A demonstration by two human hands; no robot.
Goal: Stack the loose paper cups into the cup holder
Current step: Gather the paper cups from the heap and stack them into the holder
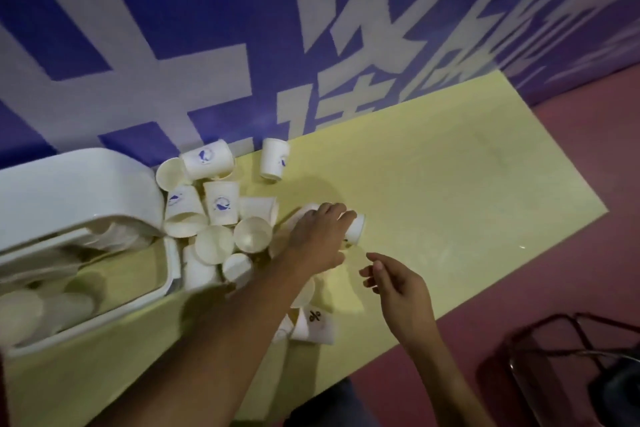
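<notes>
Left hand [317, 239], arm stretched forward, grips a paper cup [356, 230]; right hand [398, 284] hovers loosely curled, empty.

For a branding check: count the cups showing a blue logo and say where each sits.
4. A wall-side cup; a lone cup to its right; a left pile cup and a middle pile cup beside the cup holder. Other cups may hide their logos.

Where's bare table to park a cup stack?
Right half of the table, beyond the lone cup and right hand, is bare. Crowded: cup pile between cup holder and left hand.
</notes>
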